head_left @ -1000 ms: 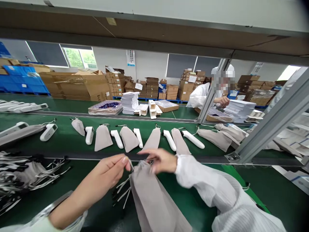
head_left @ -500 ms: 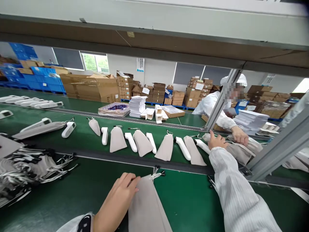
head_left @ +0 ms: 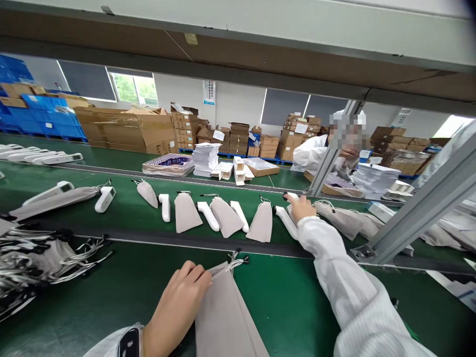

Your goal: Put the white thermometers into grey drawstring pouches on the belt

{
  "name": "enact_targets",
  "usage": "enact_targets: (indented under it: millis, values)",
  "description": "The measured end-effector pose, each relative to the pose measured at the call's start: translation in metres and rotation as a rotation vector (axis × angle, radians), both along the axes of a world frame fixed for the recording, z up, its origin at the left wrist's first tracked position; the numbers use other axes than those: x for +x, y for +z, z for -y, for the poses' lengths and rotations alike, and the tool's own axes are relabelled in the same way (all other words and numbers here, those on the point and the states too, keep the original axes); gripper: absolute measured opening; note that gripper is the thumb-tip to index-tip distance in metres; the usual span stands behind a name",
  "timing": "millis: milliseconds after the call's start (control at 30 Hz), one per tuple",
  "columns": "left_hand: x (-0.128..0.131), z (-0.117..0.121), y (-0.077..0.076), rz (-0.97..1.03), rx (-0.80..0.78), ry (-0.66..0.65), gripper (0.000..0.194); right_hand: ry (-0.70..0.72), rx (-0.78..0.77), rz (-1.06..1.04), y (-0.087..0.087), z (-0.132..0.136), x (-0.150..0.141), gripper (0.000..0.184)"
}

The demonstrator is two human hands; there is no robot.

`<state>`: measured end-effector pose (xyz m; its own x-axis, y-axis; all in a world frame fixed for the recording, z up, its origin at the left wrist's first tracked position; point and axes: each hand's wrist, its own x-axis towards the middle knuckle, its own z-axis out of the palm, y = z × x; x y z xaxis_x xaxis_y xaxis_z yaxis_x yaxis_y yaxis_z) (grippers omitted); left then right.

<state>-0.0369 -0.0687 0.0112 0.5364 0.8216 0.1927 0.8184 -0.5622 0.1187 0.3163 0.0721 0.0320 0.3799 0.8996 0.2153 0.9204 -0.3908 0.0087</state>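
Overhead, a shelf beam capped my view, and a slanted metal post crossed the right. Cartons lined the far wall. On the green belt, pouches and white thermometers alternated. My left hand pressed flat on the near grey pouch; my right hand closed around a thermometer farther off.

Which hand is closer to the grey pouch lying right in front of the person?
Left. The left hand rests on the grey pouch near its drawstring end. The right hand is stretched away to the belt, on a white thermometer.
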Motion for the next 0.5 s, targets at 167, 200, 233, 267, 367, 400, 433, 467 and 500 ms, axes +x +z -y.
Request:
enact_targets:
  millis: [167,200,233,267,367,400,433,467,500]
  values:
    - [-0.003,-0.002,0.003,0.101,-0.098,0.026,0.024,-0.106,-0.074,-0.053,-0.026,-0.003,-0.016,0.037]
    - [-0.004,-0.002,0.005,0.119,-0.124,0.028,0.025,-0.114,-0.09,-0.058,-0.029,-0.003,-0.015,0.042]
    - [-0.006,-0.003,0.007,0.144,-0.165,0.024,0.025,-0.116,-0.108,-0.063,-0.031,-0.003,-0.014,0.046]
    - [-0.008,-0.003,0.011,0.175,-0.228,0.014,0.023,-0.112,-0.126,-0.068,-0.03,-0.003,-0.014,0.049]
    - [-0.017,-0.003,0.025,0.262,-0.496,-0.044,0.019,-0.082,-0.165,-0.089,-0.018,-0.001,-0.014,0.045]
    - [-0.02,-0.003,0.03,0.281,-0.577,-0.063,0.018,-0.068,-0.168,-0.099,-0.01,0.002,-0.013,0.044]
    - [-0.022,-0.003,0.035,0.295,-0.639,-0.081,0.018,-0.053,-0.166,-0.108,-0.002,0.008,-0.012,0.043]
    - [-0.023,-0.003,0.039,0.311,-0.678,-0.098,0.018,-0.039,-0.161,-0.113,0.006,0.017,-0.011,0.044]
    - [-0.024,-0.003,0.042,0.33,-0.698,-0.118,0.019,-0.02,-0.152,-0.119,0.013,0.03,-0.01,0.045]
